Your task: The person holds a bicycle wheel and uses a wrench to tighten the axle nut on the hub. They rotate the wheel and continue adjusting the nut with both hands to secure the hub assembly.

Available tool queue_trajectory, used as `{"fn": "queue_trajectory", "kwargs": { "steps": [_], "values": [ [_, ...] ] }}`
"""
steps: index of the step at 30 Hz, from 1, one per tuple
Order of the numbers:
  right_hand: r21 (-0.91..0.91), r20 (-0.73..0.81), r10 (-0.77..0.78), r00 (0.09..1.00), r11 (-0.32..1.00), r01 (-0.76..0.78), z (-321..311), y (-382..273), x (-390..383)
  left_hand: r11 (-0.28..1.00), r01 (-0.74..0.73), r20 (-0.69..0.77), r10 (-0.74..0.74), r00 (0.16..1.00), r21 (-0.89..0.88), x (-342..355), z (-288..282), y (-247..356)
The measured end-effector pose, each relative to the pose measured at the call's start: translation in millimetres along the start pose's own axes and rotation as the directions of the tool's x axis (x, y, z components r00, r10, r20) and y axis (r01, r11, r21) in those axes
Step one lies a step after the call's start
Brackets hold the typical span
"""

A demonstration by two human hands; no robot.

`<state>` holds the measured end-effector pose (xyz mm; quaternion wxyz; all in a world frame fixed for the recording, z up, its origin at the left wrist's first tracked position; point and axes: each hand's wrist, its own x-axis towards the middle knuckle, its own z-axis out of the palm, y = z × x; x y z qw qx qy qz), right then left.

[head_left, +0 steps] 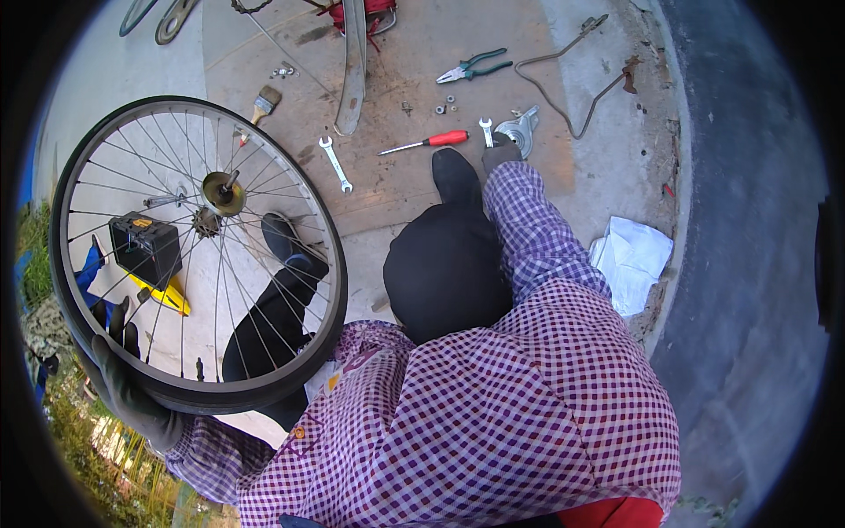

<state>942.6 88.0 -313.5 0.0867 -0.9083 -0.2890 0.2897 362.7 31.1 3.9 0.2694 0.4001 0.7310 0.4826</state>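
A spoked bicycle wheel (333, 224) with a black tyre stands tilted at my left, its hub (223, 194) facing up. My left hand (132, 387), in a dark glove, is closed round the tyre and rim at the lower left. My right hand (502, 155), also gloved, reaches down beyond my knee. It meets the edge of a round silver metal part (521, 134) with a short arm, perhaps a brake unit. Its fingers are mostly hidden, so their grip is unclear. An open-ended wrench (486, 132) lies beside that hand, partly covered.
On the ground lie a red-handled screwdriver (444, 138), another wrench (335, 165), green-handled pliers (475, 67), a paintbrush (264, 104), several nuts (451, 99) and a bent metal rod (550, 99). A black box (145, 251) shows through the spokes. White sheeting (629, 260) lies right.
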Motion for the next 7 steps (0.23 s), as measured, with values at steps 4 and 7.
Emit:
{"fn": "queue_trajectory", "kwargs": {
  "steps": [4, 7],
  "values": [
    [0.157, -0.012, 0.082, 0.997, 0.984, -0.079, -0.5, -37.3, -27.9, 1.0, 0.002, -0.039, -0.002, 0.999, -0.005, 22.3, -22.6, 11.2],
    [-0.036, -0.031, -0.086, 0.996, 0.996, 0.085, 25.2, -108.2, -90.4, 1.0, -0.026, -0.063, 0.025, 0.998, -0.015, 58.6, -108.4, 24.5]
  ]
}}
